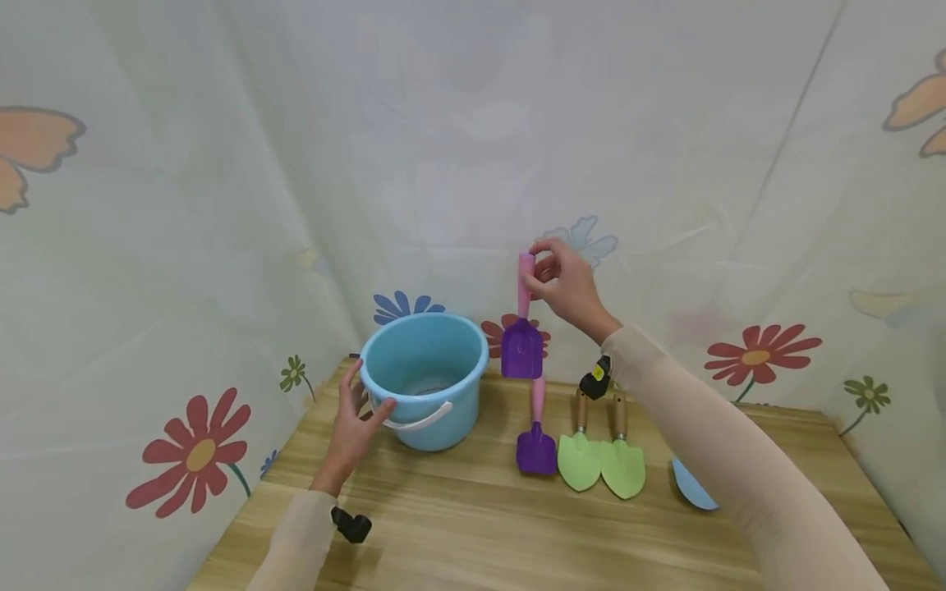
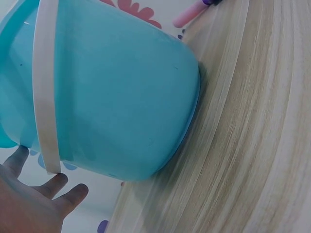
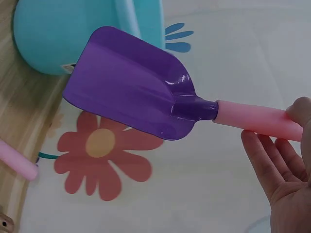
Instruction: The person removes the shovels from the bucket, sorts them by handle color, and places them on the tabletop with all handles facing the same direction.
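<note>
My right hand (image 1: 563, 283) pinches the pink handle of a purple toy shovel (image 1: 521, 349) near its top. The shovel hangs in the air, blade down, right of the bucket; its broad scooped blade (image 3: 126, 85) shows fully in the right wrist view. A light blue bucket (image 1: 443, 414) with a white handle (image 2: 44, 92) stands upright at the back left of the table. Against the bucket's left side, by the rim, rests my left hand (image 1: 351, 431), with thumb and fingers spread. Some left fingers are hidden behind the bucket in the head view.
On the wooden table (image 1: 473, 525) lies a second purple shovel (image 1: 536, 451), below the held one. Beside it are two green trowels (image 1: 580, 464) with wooden handles. A blue piece (image 1: 693, 486) is partly hidden by the right sleeve. A flower-printed curtain (image 1: 473, 164) hangs close behind.
</note>
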Demonstrator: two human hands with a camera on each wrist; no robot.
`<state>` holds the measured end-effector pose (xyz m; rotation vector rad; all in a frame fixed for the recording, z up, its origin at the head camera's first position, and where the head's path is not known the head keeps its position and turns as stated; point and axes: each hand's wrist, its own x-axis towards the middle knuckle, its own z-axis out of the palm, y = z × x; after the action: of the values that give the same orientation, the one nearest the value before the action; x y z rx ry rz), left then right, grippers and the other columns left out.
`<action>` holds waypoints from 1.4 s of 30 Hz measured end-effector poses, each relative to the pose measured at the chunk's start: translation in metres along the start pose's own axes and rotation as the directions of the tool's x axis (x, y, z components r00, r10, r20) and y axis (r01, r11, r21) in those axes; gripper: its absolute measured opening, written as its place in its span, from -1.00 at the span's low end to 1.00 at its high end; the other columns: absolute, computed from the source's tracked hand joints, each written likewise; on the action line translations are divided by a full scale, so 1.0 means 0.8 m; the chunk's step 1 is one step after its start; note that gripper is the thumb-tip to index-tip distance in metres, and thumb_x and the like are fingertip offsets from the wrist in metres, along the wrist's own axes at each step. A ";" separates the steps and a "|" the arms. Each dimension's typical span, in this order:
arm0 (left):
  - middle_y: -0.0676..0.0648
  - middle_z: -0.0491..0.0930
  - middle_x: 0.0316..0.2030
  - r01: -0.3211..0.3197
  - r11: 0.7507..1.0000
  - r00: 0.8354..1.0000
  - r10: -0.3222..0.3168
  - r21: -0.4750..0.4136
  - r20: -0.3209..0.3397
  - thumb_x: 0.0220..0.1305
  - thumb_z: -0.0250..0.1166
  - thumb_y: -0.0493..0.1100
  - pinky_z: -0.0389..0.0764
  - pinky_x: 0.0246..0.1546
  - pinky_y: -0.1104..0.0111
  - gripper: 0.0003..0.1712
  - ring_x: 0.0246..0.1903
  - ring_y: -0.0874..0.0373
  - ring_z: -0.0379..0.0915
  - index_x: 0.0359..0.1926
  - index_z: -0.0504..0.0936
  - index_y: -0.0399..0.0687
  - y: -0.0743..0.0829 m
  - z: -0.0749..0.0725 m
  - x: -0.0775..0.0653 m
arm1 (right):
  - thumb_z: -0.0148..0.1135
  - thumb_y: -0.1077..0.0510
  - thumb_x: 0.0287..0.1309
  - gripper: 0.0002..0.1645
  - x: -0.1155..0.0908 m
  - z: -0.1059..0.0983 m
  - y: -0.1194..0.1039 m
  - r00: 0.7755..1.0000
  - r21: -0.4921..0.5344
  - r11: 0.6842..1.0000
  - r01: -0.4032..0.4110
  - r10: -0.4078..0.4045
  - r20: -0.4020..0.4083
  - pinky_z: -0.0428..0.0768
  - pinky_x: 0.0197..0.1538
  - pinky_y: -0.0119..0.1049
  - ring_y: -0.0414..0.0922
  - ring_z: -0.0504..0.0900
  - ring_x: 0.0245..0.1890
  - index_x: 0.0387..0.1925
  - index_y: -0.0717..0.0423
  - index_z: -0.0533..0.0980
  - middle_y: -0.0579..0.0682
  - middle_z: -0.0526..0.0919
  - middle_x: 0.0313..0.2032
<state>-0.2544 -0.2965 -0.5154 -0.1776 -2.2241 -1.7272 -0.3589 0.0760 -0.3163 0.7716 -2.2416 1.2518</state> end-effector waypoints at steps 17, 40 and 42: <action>-0.21 0.02 0.59 -0.025 0.999 1.000 0.025 -0.028 0.005 0.39 0.38 -0.07 0.27 0.30 -0.34 0.02 0.52 -0.31 0.00 0.61 -0.10 0.45 0.003 -0.001 0.003 | 0.41 0.13 0.26 -0.61 -0.045 0.053 0.064 0.984 0.013 0.985 -0.174 0.173 0.039 0.74 -0.13 -0.09 0.02 0.74 -0.28 0.06 0.03 0.48 0.14 0.73 -0.26; -0.19 0.01 0.59 -0.021 1.000 1.000 0.021 -0.018 0.004 0.39 0.38 -0.06 0.28 0.29 -0.35 0.02 0.51 -0.32 0.01 0.60 -0.10 0.44 0.003 -0.002 0.000 | 0.44 0.13 0.27 -0.58 -0.094 0.107 0.097 0.936 0.082 0.933 -0.349 0.343 0.086 0.76 -0.21 -0.06 0.05 0.69 -0.21 0.09 0.05 0.49 0.12 0.65 -0.24; -0.19 0.01 0.59 -0.023 1.000 1.000 0.023 -0.019 0.007 0.40 0.38 -0.07 0.27 0.29 -0.36 0.02 0.51 -0.33 0.01 0.61 -0.10 0.43 0.003 -0.002 0.000 | 0.44 0.15 0.27 -0.59 -0.098 0.113 0.100 0.929 0.084 0.927 -0.367 0.359 0.095 0.76 -0.25 -0.09 0.04 0.68 -0.21 0.08 0.04 0.50 0.12 0.65 -0.24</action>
<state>-0.2531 -0.2974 -0.5127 -0.2126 -2.2025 -1.7391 -0.3647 0.0513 -0.4581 0.4550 -2.4808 1.5364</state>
